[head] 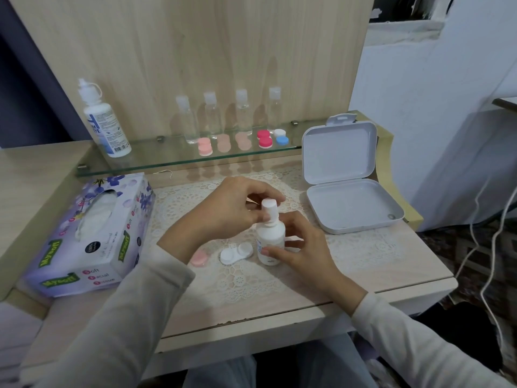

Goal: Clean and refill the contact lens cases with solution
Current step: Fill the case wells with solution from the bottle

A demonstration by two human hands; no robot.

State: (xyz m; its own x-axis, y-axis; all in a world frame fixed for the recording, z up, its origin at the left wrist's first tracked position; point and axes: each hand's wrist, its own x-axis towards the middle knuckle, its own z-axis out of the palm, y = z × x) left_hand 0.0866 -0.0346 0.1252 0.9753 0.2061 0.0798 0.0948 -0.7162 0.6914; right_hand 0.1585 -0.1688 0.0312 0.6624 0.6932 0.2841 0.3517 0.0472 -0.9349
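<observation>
Pale wood makes up the dressing table, with a lace mat spread over its middle and a glass shelf running along the back panel. From where I stand, the person sits close to the table with both sleeves reaching in over the mat. A small white bottle stands upright on the lace near the centre. The right hand is wrapped round the bottle's body, fingers curled against its side and thumb across the label. The left hand comes in from above and pinches the cap between thumb and fingertips; the cap sits on the bottle's neck, tilted a little.

Just beside the bottle, on its left, a white lens case lies flat on the mat; I cannot tell whether both wells are covered. A pink piece lies next to it, partly hidden under the left wrist.

On the shelf stands a large solution bottle at the left end, then four clear little bottles in a row. In front of these sit more lens cases: a pale pink one, two peach ones, a red one and a white-and-blue one. A tissue box with purple flowers lies at the left of the mat, and a grey box lies at the right with its hinged lid standing up
</observation>
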